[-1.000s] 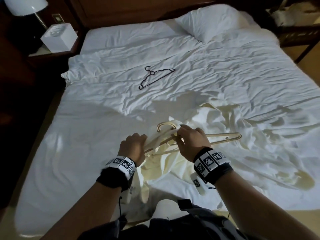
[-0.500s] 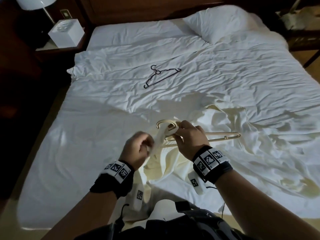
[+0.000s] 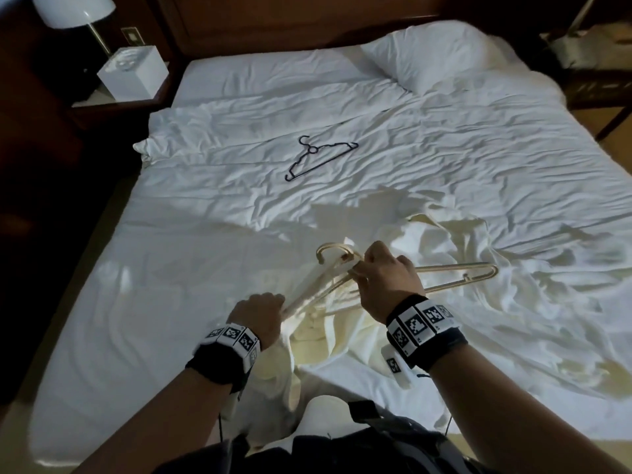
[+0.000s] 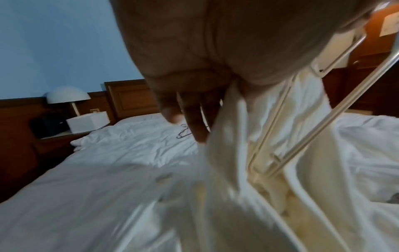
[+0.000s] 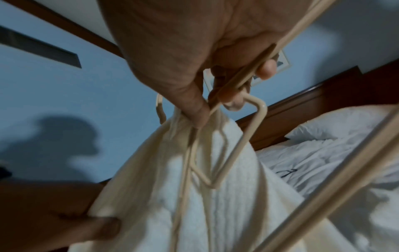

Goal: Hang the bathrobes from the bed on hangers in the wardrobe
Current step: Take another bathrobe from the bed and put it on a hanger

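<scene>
A cream bathrobe (image 3: pixel 345 323) lies rumpled on the near part of the white bed (image 3: pixel 171 275). My right hand (image 3: pixel 383 278) grips a beige hanger (image 3: pixel 455 271) near its neck, just below the hook (image 3: pixel 331 249); its fingers (image 5: pixel 224 95) curl round the wire. My left hand (image 3: pixel 263 313) pinches the robe's fabric (image 4: pixel 228 129) at the hanger's left arm, which sits inside the cloth. A black hanger (image 3: pixel 318 159) lies flat in the middle of the bed. The robe (image 5: pixel 215 196) hangs bunched under the hanger.
A pillow (image 3: pixel 431 53) sits at the head of the bed on the right. Left of the bed is a dark nightstand with a white box (image 3: pixel 133 73) and a lamp (image 3: pixel 77 10). A dark chair (image 3: pixel 595 73) stands at the far right.
My left hand has slid down and back along the hanger's left arm, drawing the robe's fabric with it. The right hand keeps its grip near the hook.
</scene>
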A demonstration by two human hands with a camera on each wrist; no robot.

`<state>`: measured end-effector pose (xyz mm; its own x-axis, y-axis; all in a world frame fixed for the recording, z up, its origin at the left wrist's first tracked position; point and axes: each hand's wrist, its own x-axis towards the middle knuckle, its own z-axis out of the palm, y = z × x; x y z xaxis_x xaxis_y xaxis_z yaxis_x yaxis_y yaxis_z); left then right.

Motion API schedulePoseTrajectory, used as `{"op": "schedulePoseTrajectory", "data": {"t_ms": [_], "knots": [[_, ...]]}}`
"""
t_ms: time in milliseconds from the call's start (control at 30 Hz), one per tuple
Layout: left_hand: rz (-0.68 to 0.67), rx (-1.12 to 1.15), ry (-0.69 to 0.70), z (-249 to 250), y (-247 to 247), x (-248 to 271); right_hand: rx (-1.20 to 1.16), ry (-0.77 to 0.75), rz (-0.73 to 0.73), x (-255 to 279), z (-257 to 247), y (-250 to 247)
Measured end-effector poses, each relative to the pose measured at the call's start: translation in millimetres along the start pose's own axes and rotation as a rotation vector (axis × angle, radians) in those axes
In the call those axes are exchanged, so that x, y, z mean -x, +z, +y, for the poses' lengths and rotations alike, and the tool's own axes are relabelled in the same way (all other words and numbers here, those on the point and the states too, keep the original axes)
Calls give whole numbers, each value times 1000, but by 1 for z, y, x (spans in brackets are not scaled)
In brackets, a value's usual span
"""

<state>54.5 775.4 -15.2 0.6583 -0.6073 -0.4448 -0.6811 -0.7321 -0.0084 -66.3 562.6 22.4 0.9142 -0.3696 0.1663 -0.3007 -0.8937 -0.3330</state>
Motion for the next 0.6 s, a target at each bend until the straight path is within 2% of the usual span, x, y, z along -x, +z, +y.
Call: {"op": "schedulePoseTrajectory", "data": {"t_ms": [100,233,300,367,400,467,500,533,600], "knots": [[143,-30,-3,0,-9,1,9,71,79,0,1,0],[200,349,207,36,-46,10,-166,100,179,-2,-6,2],[139,499,244,47,-67,15,-243,64,175,-5,-5,-1],[-12,725,229,40,-80,16,-265,27,161,-10,1,-5],[-78,879,187,32,-83,14,-258,11,157,-12,5,-6],[-96,1032,52,14,-81,7,-237,-5,155,-16,10,-9],[-29,968,0,7,-80,5,-234,-12,167,-17,12,-11],[73,807,-20,1,-80,3,-234,-24,183,-17,12,-11],[246,436,41,-1,-79,0,-253,-60,218,-16,10,-10]]}}
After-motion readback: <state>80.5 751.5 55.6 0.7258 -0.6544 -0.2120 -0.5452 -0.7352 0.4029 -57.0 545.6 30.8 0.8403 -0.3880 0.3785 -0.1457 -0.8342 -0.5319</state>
